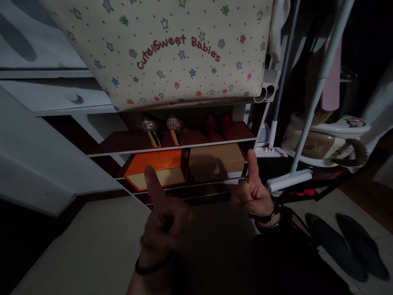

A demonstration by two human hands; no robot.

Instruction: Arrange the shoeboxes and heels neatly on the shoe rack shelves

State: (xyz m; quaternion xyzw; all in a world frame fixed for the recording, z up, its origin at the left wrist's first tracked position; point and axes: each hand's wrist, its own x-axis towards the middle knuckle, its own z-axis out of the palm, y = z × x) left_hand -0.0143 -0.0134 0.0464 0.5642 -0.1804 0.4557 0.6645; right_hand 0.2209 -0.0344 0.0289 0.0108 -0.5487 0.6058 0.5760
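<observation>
Orange box (159, 164) at the left hand's (164, 221) twelve o'clock, cardboard box (215, 162) at the right hand's (253, 196) ten: both index fingers stand out, the rest curled, pinching nothing visible, and a rightward swing could topple the pale mop (290, 179) at the right hand's two.

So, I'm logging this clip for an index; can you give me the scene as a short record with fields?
left hand: index finger extended, overlapping the orange box in view; contact unclear
right hand: index finger extended, nearest the brown box; dark band at wrist
lower shelf: both boxes, side by side
upper shelf: glittery shoes left, red shoes right
above: star-print cloth reading "Cute Sweet Babies"
floor, right: dark shoes
lighting: dim
</observation>
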